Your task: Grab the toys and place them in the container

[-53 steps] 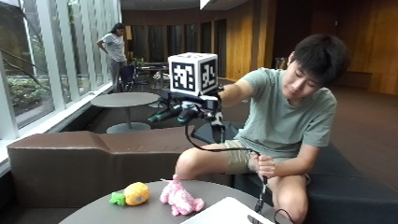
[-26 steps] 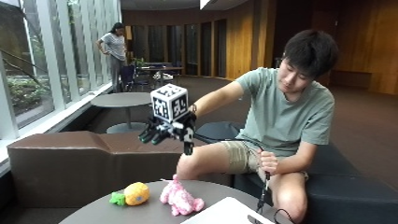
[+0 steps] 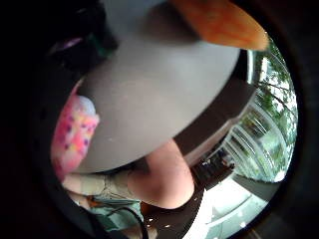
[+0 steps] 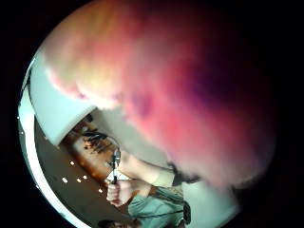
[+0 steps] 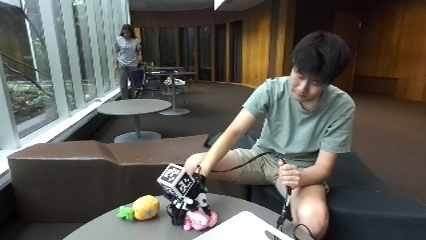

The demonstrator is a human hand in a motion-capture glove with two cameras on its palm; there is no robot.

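Hands: gloved right hand (image 5: 188, 202) seemingly clasps the pink plush toy (image 5: 200, 220) beside the white container (image 5: 243, 229).

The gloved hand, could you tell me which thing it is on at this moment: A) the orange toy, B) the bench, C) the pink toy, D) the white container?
C: the gloved hand is down on the pink toy, while the orange toy lies apart beside it on the table.
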